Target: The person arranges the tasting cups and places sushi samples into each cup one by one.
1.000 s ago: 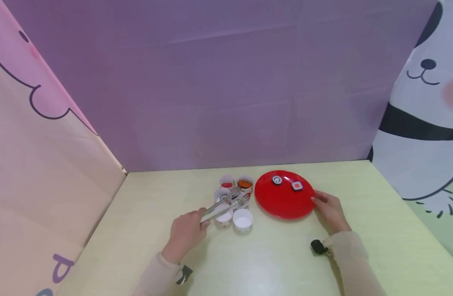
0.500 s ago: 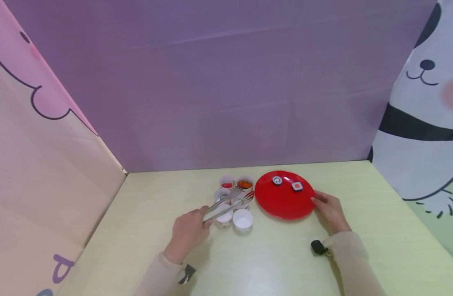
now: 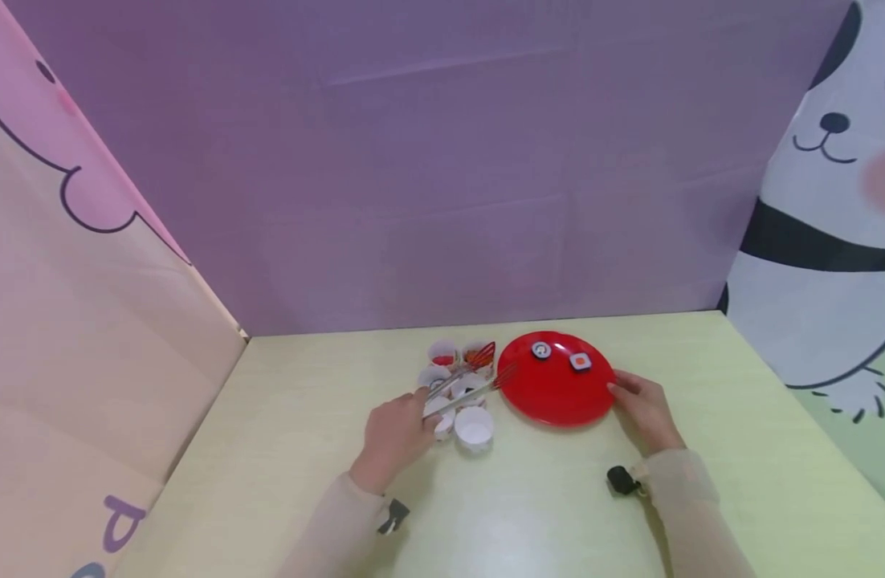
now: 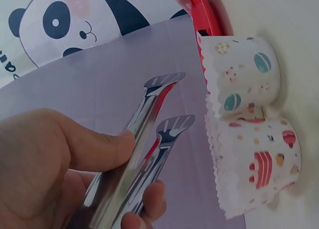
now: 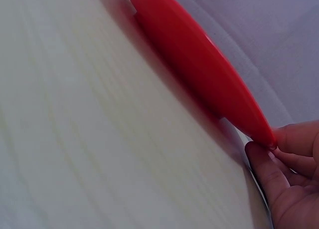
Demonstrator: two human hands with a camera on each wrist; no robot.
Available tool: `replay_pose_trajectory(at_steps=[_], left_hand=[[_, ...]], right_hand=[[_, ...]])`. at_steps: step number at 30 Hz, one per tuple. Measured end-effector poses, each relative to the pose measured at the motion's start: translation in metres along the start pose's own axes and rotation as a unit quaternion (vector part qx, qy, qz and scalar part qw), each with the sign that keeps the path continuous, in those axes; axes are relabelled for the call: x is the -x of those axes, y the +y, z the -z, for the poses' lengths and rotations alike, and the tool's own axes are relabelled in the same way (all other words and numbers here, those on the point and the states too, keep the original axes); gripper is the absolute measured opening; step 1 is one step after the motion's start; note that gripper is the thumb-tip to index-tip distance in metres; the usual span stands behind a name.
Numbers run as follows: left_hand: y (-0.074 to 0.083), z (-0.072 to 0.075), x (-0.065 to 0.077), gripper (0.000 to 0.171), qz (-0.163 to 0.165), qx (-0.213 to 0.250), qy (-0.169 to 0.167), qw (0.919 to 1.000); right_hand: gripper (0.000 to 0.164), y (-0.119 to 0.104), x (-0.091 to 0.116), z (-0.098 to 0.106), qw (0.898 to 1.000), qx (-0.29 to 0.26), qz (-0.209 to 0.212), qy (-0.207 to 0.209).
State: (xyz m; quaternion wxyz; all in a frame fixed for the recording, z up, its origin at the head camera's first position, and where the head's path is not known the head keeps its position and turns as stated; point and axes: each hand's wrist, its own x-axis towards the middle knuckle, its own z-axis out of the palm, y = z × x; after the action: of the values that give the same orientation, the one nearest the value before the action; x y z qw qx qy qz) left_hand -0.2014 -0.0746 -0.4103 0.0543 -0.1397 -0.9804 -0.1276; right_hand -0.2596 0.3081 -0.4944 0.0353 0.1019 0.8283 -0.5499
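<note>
My left hand grips metal tongs, thumb on one arm and fingers on the other. The tongs' two slotted tips stand apart above the paper cups, with nothing seen between them. The red plate lies to the right of the cups, and my right hand pinches its right rim between thumb and fingers. Toward the plate's far side sit a round sushi piece and a squarish sushi piece with an orange centre. In the left wrist view, a patterned paper cup stands close to the tongs.
Several paper cups cluster left of the plate. One cup holds something red, and another is partly hidden by the tongs. The nearest cup shows a bare white inside. A purple backdrop rises behind the pale table.
My left hand has moved right and slightly away from me, bringing the tongs' tips toward the plate's left rim. My right hand and the plate have stayed in place.
</note>
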Motion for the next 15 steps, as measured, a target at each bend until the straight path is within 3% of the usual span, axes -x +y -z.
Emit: replay_pose_trajectory(at_steps=[8,15], left_hand=[[0.014,-0.008,-0.014,0.037,-0.014,0.015,-0.002,0.9998],[0.028,-0.013,-0.025,0.032,-0.001,0.030,-0.031,0.9991]], right_hand=[[0.050,-0.002,0.001,0.000,1.000,0.014,0.010,0.002],[0.051,-0.003,0.001,0.000,1.000,0.007,0.005,0.001]])
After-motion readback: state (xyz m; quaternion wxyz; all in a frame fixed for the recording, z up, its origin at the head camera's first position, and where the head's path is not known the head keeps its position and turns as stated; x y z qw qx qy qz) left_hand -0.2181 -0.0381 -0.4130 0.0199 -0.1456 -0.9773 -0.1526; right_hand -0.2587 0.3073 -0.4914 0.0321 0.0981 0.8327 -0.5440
